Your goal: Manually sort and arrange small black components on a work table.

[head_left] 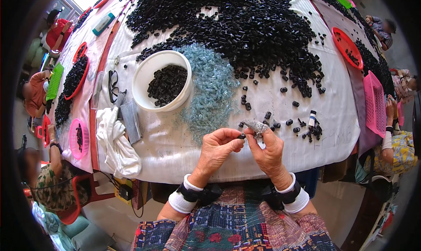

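Over the white-clothed table (307, 152), a small dark piece (240, 136) sits pinched in the left hand (218, 149), likely for control; the right hand (266, 152) curls at a silvery clump (255, 126), hold unclear. A white bowl (138, 87) stands near, presumably for reach.

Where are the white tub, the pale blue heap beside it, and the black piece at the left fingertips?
White tub (140, 82): head view, on its inner left wall.
Pale blue heap (208, 88): head view, near its middle.
Black piece (241, 136): head view, on its exposed side.
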### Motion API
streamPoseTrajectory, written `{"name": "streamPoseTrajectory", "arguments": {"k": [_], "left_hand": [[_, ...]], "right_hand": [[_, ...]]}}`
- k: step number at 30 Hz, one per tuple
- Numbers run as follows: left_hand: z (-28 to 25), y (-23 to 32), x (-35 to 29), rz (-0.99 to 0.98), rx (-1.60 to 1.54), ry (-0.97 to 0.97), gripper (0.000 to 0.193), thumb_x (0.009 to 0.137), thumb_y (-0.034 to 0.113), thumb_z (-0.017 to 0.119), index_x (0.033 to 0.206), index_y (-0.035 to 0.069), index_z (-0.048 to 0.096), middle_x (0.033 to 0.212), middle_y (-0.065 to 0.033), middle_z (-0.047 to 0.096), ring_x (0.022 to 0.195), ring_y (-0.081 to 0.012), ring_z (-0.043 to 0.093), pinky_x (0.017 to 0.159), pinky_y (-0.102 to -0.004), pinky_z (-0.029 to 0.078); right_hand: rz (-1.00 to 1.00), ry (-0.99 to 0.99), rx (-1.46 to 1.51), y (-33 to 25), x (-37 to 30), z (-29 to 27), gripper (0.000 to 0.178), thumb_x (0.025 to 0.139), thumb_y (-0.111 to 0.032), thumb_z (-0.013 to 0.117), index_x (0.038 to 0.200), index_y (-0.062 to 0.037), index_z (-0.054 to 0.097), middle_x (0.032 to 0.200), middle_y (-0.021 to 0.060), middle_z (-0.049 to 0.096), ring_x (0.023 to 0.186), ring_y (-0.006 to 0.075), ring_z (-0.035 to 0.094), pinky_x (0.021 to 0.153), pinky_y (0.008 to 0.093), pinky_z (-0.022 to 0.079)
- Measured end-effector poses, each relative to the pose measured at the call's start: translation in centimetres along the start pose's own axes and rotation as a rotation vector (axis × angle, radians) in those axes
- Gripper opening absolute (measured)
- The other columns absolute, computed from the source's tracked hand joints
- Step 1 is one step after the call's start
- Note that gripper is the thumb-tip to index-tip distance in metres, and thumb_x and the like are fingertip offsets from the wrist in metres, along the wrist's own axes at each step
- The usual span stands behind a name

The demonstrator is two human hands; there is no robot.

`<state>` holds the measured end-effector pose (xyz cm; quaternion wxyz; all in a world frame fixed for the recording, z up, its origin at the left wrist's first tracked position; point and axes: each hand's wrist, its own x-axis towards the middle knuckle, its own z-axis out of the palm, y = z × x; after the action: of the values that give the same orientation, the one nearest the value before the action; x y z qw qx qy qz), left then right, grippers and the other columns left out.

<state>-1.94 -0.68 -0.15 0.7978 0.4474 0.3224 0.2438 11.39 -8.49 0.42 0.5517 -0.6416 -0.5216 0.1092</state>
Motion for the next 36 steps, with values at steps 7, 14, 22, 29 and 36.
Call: {"name": "streamPoseTrajectory", "arguments": {"k": [7,14,22,29,36], "left_hand": [[-0.3,-0.1,0.0,0.017,-0.007,0.011,0.017,0.080,0.004,0.067,0.096,-0.001,0.063,0.083,-0.0052,0.066,0.073,-0.0082,0.061,0.065,-0.0209,0.051],[-0.5,-0.2,-0.1,0.004,-0.039,0.020,0.018,0.081,0.004,0.066,0.097,-0.002,0.062,0.083,-0.0055,0.066,0.073,-0.0087,0.061,0.066,-0.0208,0.051],[-0.5,-0.4,0.1,0.005,-0.050,0.010,0.018,0.080,0.004,0.067,0.097,-0.001,0.062,0.082,-0.0057,0.066,0.073,-0.0092,0.062,0.065,-0.0206,0.051],[-0.9,-0.6,0.1,0.002,-0.093,0.031,0.018,0.080,0.003,0.067,0.096,-0.001,0.061,0.082,-0.0062,0.066,0.072,-0.0106,0.063,0.065,-0.0219,0.052],[-1.1,-0.8,0.0,0.016,-0.117,0.034,0.018,0.080,0.002,0.066,0.097,-0.002,0.060,0.082,-0.0072,0.066,0.072,-0.0119,0.063,0.065,-0.0229,0.052]], "right_hand": [[-0.061,-0.106,-0.123,-0.1,0.1,-0.2,0.033,0.068,0.012,0.059,0.099,0.0008,0.061,0.081,0.0132,0.059,0.077,0.0298,0.058,0.062,0.0340,0.048],[-0.137,-0.073,-0.057,-0.4,0.3,-0.1,0.032,0.069,0.012,0.059,0.098,0.0005,0.061,0.084,0.0139,0.060,0.074,0.0280,0.059,0.061,0.0335,0.048],[-0.027,-0.009,-0.080,-0.1,0.1,0.4,0.024,0.071,0.010,0.062,0.094,0.0005,0.060,0.080,0.0122,0.060,0.067,0.0251,0.059,0.058,0.0313,0.047],[0.134,0.052,-0.109,0.5,0.4,-0.3,0.019,0.074,0.010,0.059,0.090,0.0013,0.059,0.081,0.0137,0.059,0.067,0.0277,0.059,0.058,0.0338,0.047],[-0.144,-0.127,-0.315,1.6,1.0,0.7,0.026,0.063,0.010,0.060,0.087,0.0012,0.058,0.081,0.0157,0.056,0.079,0.0330,0.054,0.069,0.0397,0.046]]}}
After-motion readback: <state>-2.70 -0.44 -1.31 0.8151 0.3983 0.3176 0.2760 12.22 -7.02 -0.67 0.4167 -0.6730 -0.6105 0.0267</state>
